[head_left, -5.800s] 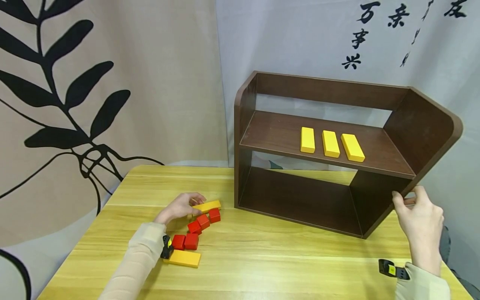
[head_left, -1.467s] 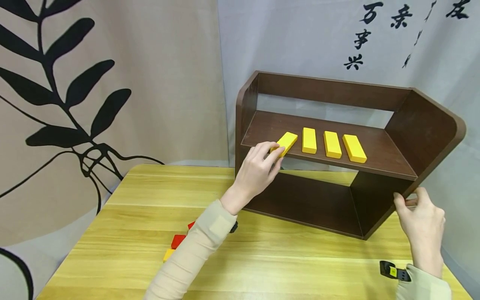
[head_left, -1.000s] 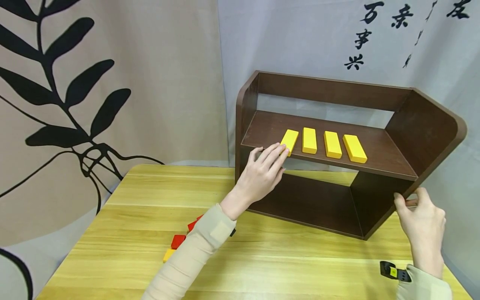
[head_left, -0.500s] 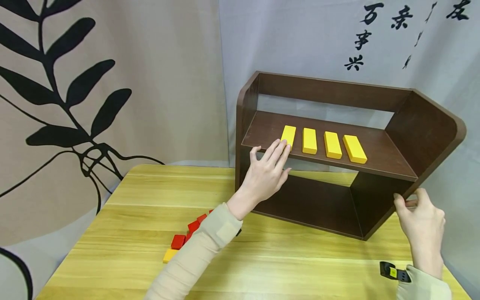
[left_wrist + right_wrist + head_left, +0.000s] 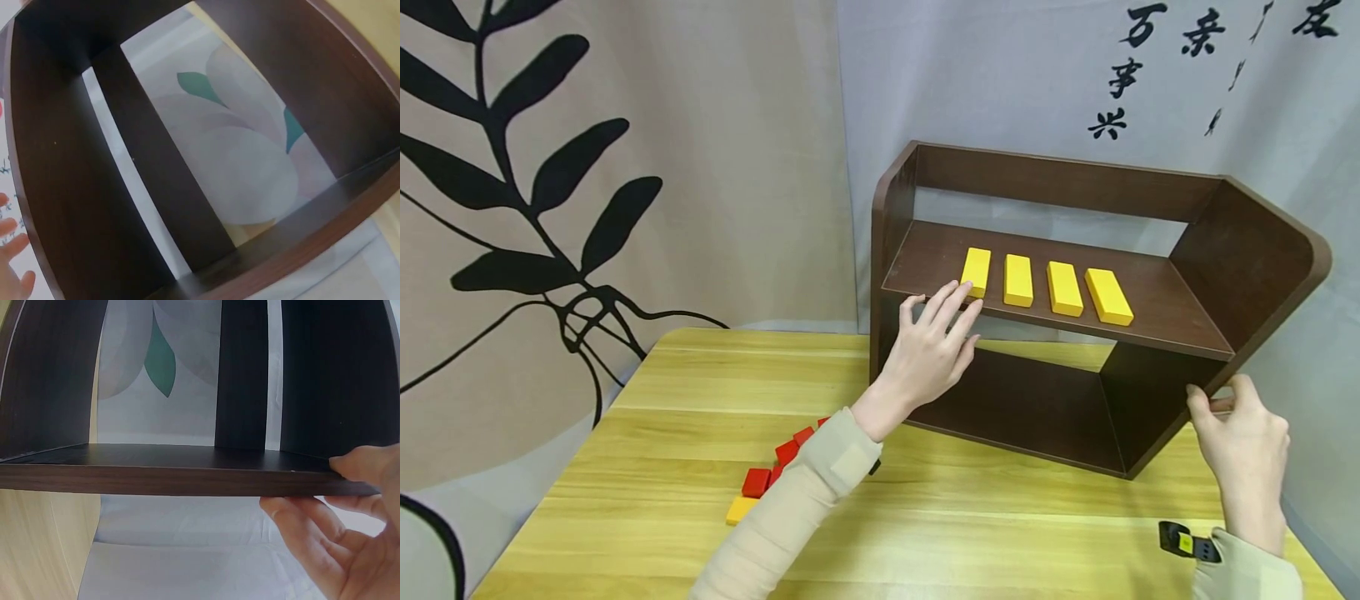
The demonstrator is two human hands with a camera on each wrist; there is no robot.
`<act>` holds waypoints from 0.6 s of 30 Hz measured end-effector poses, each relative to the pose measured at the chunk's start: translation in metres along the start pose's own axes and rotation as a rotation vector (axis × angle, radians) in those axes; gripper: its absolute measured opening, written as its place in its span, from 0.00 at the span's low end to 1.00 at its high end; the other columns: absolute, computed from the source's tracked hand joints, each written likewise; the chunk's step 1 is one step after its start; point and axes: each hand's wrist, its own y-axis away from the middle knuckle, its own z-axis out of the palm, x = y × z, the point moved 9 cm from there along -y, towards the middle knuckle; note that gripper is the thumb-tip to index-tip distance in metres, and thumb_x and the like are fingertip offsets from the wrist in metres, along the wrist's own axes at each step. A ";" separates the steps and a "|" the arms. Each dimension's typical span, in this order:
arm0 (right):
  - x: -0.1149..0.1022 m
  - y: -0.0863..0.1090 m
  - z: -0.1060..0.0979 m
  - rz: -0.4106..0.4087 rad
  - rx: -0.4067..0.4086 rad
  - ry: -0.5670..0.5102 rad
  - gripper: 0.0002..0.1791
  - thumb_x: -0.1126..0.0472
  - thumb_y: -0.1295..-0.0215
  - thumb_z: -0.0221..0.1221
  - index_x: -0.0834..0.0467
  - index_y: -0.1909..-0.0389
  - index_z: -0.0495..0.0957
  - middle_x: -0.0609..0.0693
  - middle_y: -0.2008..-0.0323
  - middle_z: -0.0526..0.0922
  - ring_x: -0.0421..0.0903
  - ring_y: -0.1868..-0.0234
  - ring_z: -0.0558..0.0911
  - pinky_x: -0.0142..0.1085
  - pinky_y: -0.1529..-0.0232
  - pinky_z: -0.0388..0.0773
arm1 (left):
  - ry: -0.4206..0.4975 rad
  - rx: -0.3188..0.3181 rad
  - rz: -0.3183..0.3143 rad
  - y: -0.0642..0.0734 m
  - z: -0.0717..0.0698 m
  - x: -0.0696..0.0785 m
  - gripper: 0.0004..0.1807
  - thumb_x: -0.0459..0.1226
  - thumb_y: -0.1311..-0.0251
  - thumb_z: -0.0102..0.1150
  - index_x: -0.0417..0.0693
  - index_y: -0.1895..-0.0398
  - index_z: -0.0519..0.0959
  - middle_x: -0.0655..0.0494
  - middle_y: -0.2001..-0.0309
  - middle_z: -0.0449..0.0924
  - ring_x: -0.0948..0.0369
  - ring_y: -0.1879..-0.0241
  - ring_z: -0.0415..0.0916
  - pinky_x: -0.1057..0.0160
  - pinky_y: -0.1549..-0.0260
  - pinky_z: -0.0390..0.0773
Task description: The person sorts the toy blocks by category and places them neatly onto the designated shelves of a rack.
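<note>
A person's beige left sleeve [image 5: 782, 529] and pale right sleeve [image 5: 1247, 575] reach in from the bottom edge, over a yellow wood-grain bench [image 5: 1000, 525]. A black wrist strap [image 5: 1206, 550] is at the right cuff. Beside the left sleeve, and partly hidden by it, a yellow block [image 5: 740, 510] and several red blocks [image 5: 756, 482] lie on the bench.

Farther in, the right hand [image 5: 1243, 437] pinches the front edge of a dark brown shelf unit's [image 5: 1060, 172] right side panel; the right wrist view shows the thumb inside and the fingers outside. The left hand [image 5: 925, 354] is at the unit's upper shelf, its grip released, fingers extended and spread. The fingertips overlap the near end of the leftmost yellow block [image 5: 976, 267]; whether they touch cannot be told.

That block lies flat on the upper shelf, leading a spaced row with three more yellow blocks [image 5: 1064, 289] to its right.

Behind hang a beige curtain with a black plant print [image 5: 578, 165] and a white cloth [image 5: 985, 75] bearing black characters.
</note>
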 end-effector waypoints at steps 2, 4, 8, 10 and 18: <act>-0.001 0.000 0.000 -0.003 0.003 -0.002 0.17 0.53 0.37 0.54 0.66 0.60 0.72 0.68 0.63 0.83 0.74 0.61 0.76 0.55 0.70 0.66 | 0.037 0.035 0.005 0.004 -0.004 -0.002 0.19 0.43 0.39 0.56 0.51 0.45 0.76 0.52 0.39 0.73 0.57 0.38 0.69 0.52 0.46 0.68; -0.001 0.000 0.000 -0.004 0.002 -0.004 0.17 0.53 0.37 0.54 0.66 0.60 0.72 0.68 0.63 0.83 0.74 0.61 0.76 0.55 0.70 0.66 | 0.074 0.061 0.012 0.009 -0.008 -0.004 0.18 0.41 0.40 0.58 0.50 0.47 0.78 0.52 0.41 0.75 0.57 0.40 0.71 0.53 0.48 0.70; -0.002 0.000 0.000 0.000 -0.001 -0.005 0.18 0.53 0.37 0.53 0.66 0.60 0.72 0.68 0.62 0.83 0.74 0.60 0.76 0.55 0.70 0.66 | 0.150 0.081 0.030 0.023 -0.015 -0.010 0.14 0.39 0.41 0.59 0.49 0.52 0.80 0.52 0.45 0.78 0.56 0.43 0.73 0.55 0.50 0.71; -0.001 0.000 0.001 0.003 -0.006 -0.002 0.18 0.53 0.37 0.53 0.65 0.60 0.72 0.68 0.62 0.83 0.74 0.60 0.76 0.55 0.70 0.66 | 0.206 0.072 0.023 0.032 -0.018 -0.015 0.13 0.37 0.41 0.60 0.48 0.53 0.80 0.51 0.46 0.79 0.56 0.45 0.74 0.56 0.51 0.72; 0.000 0.000 0.000 0.002 -0.002 0.001 0.18 0.53 0.37 0.53 0.66 0.61 0.72 0.68 0.63 0.83 0.74 0.61 0.76 0.54 0.70 0.65 | 0.549 -0.161 -0.155 0.076 -0.005 -0.048 0.11 0.36 0.37 0.57 0.45 0.53 0.80 0.52 0.52 0.81 0.56 0.50 0.77 0.58 0.50 0.76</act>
